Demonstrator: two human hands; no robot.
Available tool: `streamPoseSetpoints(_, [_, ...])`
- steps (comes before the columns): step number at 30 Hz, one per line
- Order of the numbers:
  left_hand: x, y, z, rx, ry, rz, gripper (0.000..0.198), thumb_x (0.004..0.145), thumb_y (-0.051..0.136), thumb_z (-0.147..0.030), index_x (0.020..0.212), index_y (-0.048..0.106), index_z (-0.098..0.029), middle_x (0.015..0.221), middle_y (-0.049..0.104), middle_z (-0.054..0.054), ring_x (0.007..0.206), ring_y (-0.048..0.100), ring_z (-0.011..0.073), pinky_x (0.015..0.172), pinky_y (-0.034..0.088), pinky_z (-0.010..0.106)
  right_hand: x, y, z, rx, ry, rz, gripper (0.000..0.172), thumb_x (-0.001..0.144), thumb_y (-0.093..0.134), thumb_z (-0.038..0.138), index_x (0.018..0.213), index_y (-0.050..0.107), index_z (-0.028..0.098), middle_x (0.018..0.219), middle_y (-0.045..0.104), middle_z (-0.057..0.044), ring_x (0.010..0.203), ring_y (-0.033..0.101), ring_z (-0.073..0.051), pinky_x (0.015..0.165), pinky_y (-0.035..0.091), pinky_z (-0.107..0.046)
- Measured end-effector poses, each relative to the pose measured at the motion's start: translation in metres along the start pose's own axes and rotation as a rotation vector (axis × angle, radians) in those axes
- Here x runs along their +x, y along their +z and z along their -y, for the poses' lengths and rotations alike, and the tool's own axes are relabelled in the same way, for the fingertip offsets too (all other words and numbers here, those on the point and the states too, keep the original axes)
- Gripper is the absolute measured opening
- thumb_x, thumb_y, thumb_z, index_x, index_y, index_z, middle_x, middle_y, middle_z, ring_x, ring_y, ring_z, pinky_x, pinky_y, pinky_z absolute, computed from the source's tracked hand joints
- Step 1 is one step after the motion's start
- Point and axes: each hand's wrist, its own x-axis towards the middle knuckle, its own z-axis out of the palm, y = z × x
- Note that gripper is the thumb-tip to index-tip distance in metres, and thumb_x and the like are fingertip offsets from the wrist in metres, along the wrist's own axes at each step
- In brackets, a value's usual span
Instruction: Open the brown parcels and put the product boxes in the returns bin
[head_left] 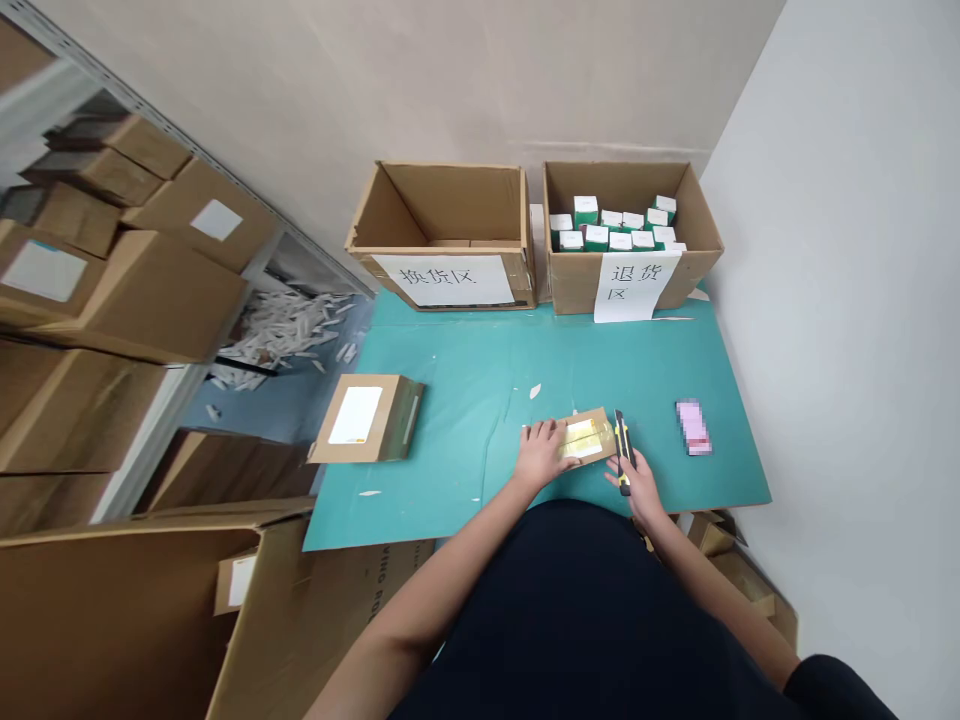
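A small flat cardboard package (602, 421) with a yellow and white label lies on the teal table, close to my body. My left hand (541, 453) rests over its left end, thumb along the near edge and fingers on top, gripping it. In my right hand (637, 484) is a black and yellow utility knife (624, 455), its tip pointing away from me. The knife stands right beside the package's right end; whether it touches the cardboard I cannot tell.
On the teal table (450, 350), a closed carton (394, 420) sits left and a blurred pink phone-like item (694, 428) right. Behind stand an open box (442, 285) and another box (574, 290) holding several green-white cartons. Stacked cartons (150, 290) fill the left shelf; a wall bounds the right.
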Motion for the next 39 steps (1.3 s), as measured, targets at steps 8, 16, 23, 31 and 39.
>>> streamPoseSetpoints(8, [-0.011, 0.007, 0.001, -0.205, -0.172, 0.041, 0.058, 0.091, 0.058, -0.044, 0.144, 0.051, -0.020, 0.128, 0.058, 0.011, 0.117, 0.058, 0.0280, 0.098, 0.049, 0.037, 0.053, 0.042, 0.036, -0.096, -0.153, 0.067, 0.055, 0.077, 0.070, 0.053, 0.122, 0.057, 0.026, 0.129, 0.064, -0.007, 0.118, 0.063, -0.023, 0.085, 0.062, -0.033])
streamPoseSetpoints(16, [-0.010, 0.008, 0.012, -0.307, -0.218, 0.026, 0.049, 0.095, 0.049, -0.041, 0.141, 0.057, -0.024, 0.125, 0.066, 0.007, 0.103, 0.069, 0.0225, 0.084, 0.056, 0.032, 0.089, 0.047, 0.071, -0.251, -0.119, 0.172, 0.054, 0.071, 0.075, 0.049, 0.117, 0.061, 0.024, 0.125, 0.067, -0.008, 0.110, 0.066, -0.024, 0.081, 0.061, -0.032])
streamPoseSetpoints(23, [0.069, -0.022, 0.038, -0.216, -0.067, 0.063, 0.070, 0.089, 0.059, -0.038, 0.153, 0.042, -0.016, 0.159, 0.041, 0.013, 0.146, 0.040, 0.0299, 0.114, 0.040, 0.039, 0.033, 0.007, 0.035, -0.161, -0.078, -0.066, 0.056, 0.079, 0.070, 0.053, 0.125, 0.054, 0.024, 0.119, 0.070, -0.011, 0.109, 0.070, -0.027, 0.076, 0.063, -0.034])
streamPoseSetpoints(31, [0.092, -0.018, 0.036, -0.158, 0.046, 0.155, 0.072, 0.084, 0.068, -0.041, 0.150, 0.045, -0.022, 0.142, 0.058, 0.012, 0.129, 0.055, 0.0304, 0.104, 0.046, 0.038, -0.004, 0.002, -0.009, -0.015, 0.158, -0.080, 0.060, 0.070, 0.077, 0.056, 0.115, 0.053, 0.025, 0.109, 0.074, -0.010, 0.095, 0.074, -0.027, 0.066, 0.063, -0.036])
streamPoseSetpoints(39, [0.032, -0.035, 0.036, -0.019, -0.253, 0.133, 0.083, 0.086, 0.065, -0.053, 0.155, 0.034, -0.017, 0.122, 0.064, 0.016, 0.116, 0.058, 0.0337, 0.092, 0.045, 0.037, 0.033, 0.020, 0.027, -0.068, -0.067, -0.107, 0.063, 0.071, 0.075, 0.056, 0.121, 0.054, 0.023, 0.106, 0.074, -0.008, 0.094, 0.072, -0.023, 0.065, 0.058, -0.029])
